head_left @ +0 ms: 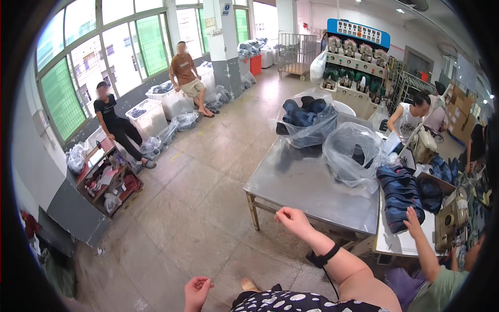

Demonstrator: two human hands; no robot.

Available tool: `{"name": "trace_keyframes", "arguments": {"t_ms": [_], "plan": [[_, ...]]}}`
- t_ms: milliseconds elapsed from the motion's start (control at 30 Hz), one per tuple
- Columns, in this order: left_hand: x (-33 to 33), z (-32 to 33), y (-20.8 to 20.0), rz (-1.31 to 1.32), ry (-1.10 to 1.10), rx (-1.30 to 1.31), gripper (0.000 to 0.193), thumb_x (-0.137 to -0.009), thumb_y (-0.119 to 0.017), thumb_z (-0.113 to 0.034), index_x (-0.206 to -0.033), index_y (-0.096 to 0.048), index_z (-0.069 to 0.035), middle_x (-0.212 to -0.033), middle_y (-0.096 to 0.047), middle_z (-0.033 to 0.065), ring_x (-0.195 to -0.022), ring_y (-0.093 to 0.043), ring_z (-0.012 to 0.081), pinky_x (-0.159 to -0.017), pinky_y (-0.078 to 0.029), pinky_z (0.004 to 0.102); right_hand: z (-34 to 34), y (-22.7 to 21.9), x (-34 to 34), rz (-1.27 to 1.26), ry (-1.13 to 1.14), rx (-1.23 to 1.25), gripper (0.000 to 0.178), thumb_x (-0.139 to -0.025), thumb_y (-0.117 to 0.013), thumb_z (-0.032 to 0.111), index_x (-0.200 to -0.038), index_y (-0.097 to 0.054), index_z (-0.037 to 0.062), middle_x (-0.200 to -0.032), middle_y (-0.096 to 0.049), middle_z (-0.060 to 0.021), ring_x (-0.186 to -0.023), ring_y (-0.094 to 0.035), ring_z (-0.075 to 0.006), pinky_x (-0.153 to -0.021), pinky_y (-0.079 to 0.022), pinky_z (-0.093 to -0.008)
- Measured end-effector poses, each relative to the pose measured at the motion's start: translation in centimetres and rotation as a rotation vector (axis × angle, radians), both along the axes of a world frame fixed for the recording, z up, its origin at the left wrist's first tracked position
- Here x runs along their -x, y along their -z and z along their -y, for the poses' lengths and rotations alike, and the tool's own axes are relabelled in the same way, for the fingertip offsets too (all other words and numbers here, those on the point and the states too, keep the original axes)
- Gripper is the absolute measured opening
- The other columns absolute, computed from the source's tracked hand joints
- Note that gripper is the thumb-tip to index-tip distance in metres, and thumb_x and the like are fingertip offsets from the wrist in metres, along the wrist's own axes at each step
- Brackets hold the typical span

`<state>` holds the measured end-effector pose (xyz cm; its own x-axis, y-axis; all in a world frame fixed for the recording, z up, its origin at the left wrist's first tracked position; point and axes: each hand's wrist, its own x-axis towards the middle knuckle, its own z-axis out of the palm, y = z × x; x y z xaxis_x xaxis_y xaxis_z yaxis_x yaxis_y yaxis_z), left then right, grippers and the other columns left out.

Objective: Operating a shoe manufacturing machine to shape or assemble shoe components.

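My left hand [197, 292] hangs low over the floor near my polka-dot clothing, its fingers curled in, with nothing visible in them. My right hand [294, 220] is raised just in front of the near edge of a metal-topped table [312, 190], its fingers loosely bent inward and holding nothing that I can see. A black band [325, 256] is round my right forearm. On the table stand a clear plastic bag [353, 151] with a few dark pieces and, behind it, another bag full of dark blue fabric pieces [306, 112].
At right, a co-worker's hand [413, 222] reaches beside a stack of dark blue shoe-like pieces [399, 195]. A blue-topped machine [358, 34] stands behind. Two people sit by white bins [148, 118] along the windows; a low shelf [106, 182] stands at left.
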<state>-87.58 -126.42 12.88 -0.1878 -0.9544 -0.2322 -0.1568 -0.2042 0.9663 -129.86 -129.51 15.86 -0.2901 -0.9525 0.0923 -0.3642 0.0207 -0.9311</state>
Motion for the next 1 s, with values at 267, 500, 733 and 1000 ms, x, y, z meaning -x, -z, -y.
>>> {"name": "trace_keyframes", "arguments": {"t_ms": [267,500,733,1000], "plan": [[2.3,17.9,-1.7,0.004,-0.026,0.167,0.010,-0.092,-0.064,-0.009,-0.094,-0.063,0.001,-0.079,-0.071,0.0092,-0.073,-0.068,0.0145,-0.066,-0.052,0.0277,19.1,0.4,9.7,-0.214,0.212,-0.039,0.023,-0.094,-0.056,0.022,-0.095,-0.070,0.0035,-0.084,-0.071,-0.0128,-0.077,-0.066,-0.0191,-0.070,-0.049,-0.0330],[8.4,25.1,-0.9,0.253,0.024,0.176,0.021,-0.096,-0.066,-0.020,-0.102,-0.065,0.001,-0.086,-0.071,0.0092,-0.080,-0.067,0.0148,-0.072,-0.054,0.0283,35.2,-0.3,26.5,-0.603,0.419,0.061,0.023,-0.091,-0.060,0.022,-0.106,-0.068,0.0066,-0.109,-0.068,-0.0149,-0.094,-0.065,-0.0315,-0.081,-0.051,-0.0433],[18.1,28.6,-0.7,0.163,-0.139,-0.108,0.021,-0.095,-0.067,-0.020,-0.103,-0.066,-0.001,-0.088,-0.071,0.0083,-0.081,-0.068,0.0162,-0.071,-0.053,0.0286,47.2,1.6,36.5,-1.048,0.391,-0.123,0.066,-0.087,-0.066,0.031,-0.141,-0.041,0.0015,-0.136,-0.055,-0.0118,-0.126,-0.049,-0.0355,-0.105,-0.043,-0.0397],[23.6,30.1,-2.6,0.258,-0.193,-0.120,0.019,-0.096,-0.065,-0.017,-0.104,-0.067,0.000,-0.090,-0.071,0.0069,-0.083,-0.065,0.0134,-0.074,-0.050,0.0270,47.0,1.1,29.0,-0.572,0.223,-0.037,0.026,-0.097,-0.050,0.033,-0.097,-0.052,0.0073,-0.073,-0.064,-0.0218,-0.070,-0.063,-0.0436,-0.060,-0.046,-0.0562]]}}
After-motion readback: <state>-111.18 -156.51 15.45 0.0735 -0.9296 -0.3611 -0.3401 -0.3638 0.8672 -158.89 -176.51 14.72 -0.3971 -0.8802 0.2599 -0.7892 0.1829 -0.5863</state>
